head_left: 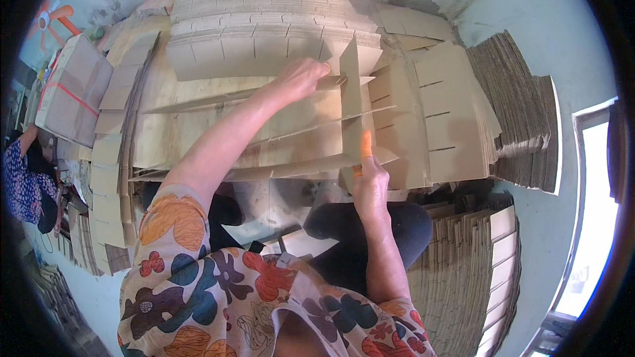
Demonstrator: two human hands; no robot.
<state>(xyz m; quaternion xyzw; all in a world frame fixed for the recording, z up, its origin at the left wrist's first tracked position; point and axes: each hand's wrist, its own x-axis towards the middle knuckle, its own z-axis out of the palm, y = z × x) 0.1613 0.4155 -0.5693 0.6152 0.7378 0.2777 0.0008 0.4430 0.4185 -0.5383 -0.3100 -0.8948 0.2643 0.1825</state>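
Note:
Three long cardboard strips stand on edge over a pale wooden board (218, 132): a far strip (218, 100), a middle strip (297, 130) and a near strip (284, 170). A shorter cardboard cross strip (350, 66) runs across them near their right ends. My left hand (303, 78) is closed at the far strip, just left of the cross strip; its fingertips are partly hidden. At the cross strip's near end, my right hand (372, 185) grips the cardboard, one orange-covered finger laid along it. An orange cover also shows on a left fingertip.
Slotted cardboard sheets form a stack (264, 46) at the back and another stack (456, 112) on the right. More cardboard piles (509, 106) stand by the wall and lower right (456, 271). A strapped carton (73, 92) is at left, near another person's patterned sleeve (26, 178).

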